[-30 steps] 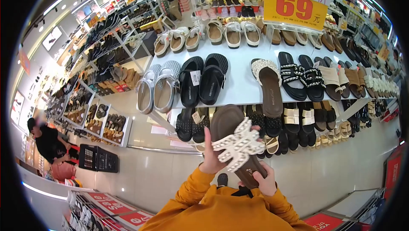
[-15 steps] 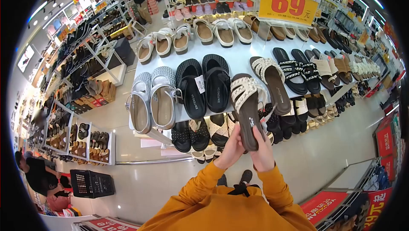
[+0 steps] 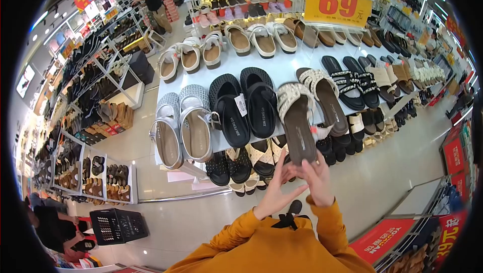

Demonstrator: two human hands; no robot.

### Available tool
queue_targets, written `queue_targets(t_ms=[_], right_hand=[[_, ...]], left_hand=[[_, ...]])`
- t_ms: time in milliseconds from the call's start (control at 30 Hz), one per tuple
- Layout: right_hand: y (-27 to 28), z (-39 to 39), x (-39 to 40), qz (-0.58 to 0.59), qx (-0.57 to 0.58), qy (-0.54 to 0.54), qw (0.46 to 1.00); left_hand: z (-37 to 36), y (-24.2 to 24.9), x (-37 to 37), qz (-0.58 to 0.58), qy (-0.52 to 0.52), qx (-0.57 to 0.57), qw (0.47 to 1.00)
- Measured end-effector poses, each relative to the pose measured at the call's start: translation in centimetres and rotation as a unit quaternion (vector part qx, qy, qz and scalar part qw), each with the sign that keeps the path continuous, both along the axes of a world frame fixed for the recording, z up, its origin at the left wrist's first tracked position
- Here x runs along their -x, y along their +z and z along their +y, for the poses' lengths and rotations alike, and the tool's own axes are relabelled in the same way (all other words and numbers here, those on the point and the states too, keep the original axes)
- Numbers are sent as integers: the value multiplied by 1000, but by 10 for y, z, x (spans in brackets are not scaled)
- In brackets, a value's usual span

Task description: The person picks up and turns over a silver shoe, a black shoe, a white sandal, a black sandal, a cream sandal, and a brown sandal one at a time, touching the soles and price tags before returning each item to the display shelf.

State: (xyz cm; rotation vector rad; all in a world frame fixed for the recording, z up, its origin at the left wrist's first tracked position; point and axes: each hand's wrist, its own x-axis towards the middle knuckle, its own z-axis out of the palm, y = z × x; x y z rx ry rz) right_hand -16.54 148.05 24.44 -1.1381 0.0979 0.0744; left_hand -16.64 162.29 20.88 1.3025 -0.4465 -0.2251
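A slide sandal with braided cream straps and a brown sole [image 3: 300,134] lies at the front edge of the white display shelf [image 3: 221,146], heel toward me. Its matching sandal [image 3: 329,103] is just to the right. My left hand [image 3: 278,187] is below the heel with fingers spread, holding nothing. My right hand [image 3: 317,178] has its fingers apart, their tips at the sandal's heel, not wrapped round it. Left of the sandal are black sandals [image 3: 261,112] with a white tag and silver shoes [image 3: 195,131].
A yellow price sign [image 3: 338,2] stands behind the shelf. More sandals [image 3: 261,158] fill the lower tier. A person in black [image 3: 53,227] is at the lower left by a black basket [image 3: 118,226]. Another person [image 3: 152,1] stands at the back. Red-signed racks [image 3: 382,240] are at the lower right.
The braided sandal has moved from between my hands onto the shelf edge beside its mate. My fingers have opened off it, and my left hand has dropped slightly. The view has shifted a little.
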Motion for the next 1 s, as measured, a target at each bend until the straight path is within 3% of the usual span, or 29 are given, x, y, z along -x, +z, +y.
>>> queue_targets(t_ms=[133, 367, 567, 700, 800, 1000], right_hand=[[-6, 1, -34, -7, -8, 5, 1000], [-40, 0, -18, -63, 61, -89, 992], [-54, -30, -25, -70, 58, -49, 995], [-59, -59, -41, -56, 15, -225, 973], [-28, -58, -59, -80, 26, -246, 966], [-26, -65, -73, -100, 53, -213, 970]], left_hand=[[-10, 1, -16, -5, 44, 9, 999], [-6, 4, -32, -58, 122, -100, 986], [-20, 19, -43, -74, 187, -80, 976], [-29, 24, -45, -89, 233, -75, 965], [-42, 22, -47, -80, 261, -50, 961], [-64, 1, -52, -58, 303, -29, 951]])
